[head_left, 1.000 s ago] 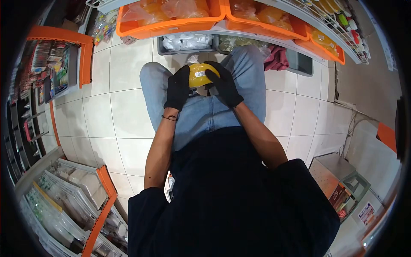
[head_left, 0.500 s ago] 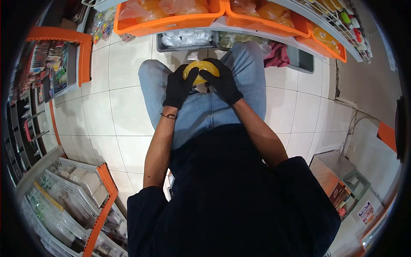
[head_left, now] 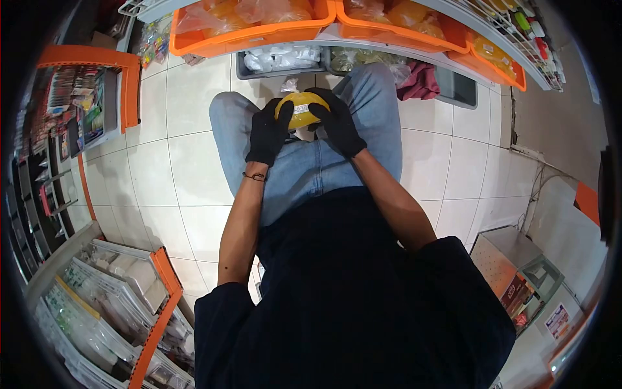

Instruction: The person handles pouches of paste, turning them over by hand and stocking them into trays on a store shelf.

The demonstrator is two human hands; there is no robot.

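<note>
Between my knees, a rounded plastic bag of yellow liquid [head_left: 302, 102] is held up, its clear tied top pointing away from me. A white label with small dark print, too small to read, faces me on its front. In a black glove, my left hand [head_left: 266, 133] grips the bag's left side, thumb on the front. My right hand [head_left: 338, 126], gloved too, clasps the right side the same way. Fingers behind the bag are hidden. A small pale piece [head_left: 304, 133] shows just below the bag; what it is I cannot make out.
Orange bins [head_left: 259, 35] with bags of yellow-orange contents stand on a shelf ahead. Beneath are a grey bin [head_left: 246, 73] of white plastic bags and a dark red cloth [head_left: 418, 82]. Racks with orange frames [head_left: 131, 91] stand on the left; a metal box [head_left: 505, 249] is at right.
Both thumbs have moved apart toward the bag's sides, and the white label between them now shows. The bag stays in both hands at nearly the same place.
</note>
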